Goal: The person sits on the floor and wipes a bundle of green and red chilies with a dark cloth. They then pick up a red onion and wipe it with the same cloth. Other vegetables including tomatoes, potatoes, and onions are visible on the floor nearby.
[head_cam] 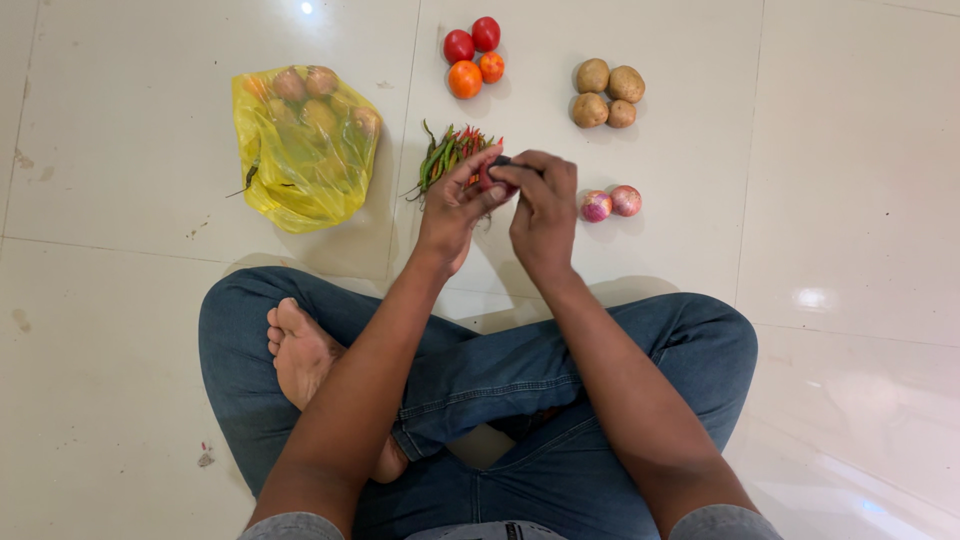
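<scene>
Left hand [452, 208] pinches a small red onion [490, 178] above the chillies [447, 154] while the right hand [545, 205] grips a dark tool against it; a slip risks nicking fingers.

On the floor [120, 380]: bag [303, 150] far left, chillies [445, 155] centre, tomatoes [474, 50] beyond, potatoes [607, 93] and onions [611, 203] right.

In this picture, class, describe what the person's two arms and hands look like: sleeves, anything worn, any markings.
Both arms are bare from short grey sleeves down. The left hand and right hand wear no gloves, rings, watch or bands that show. No markings are visible.
</scene>
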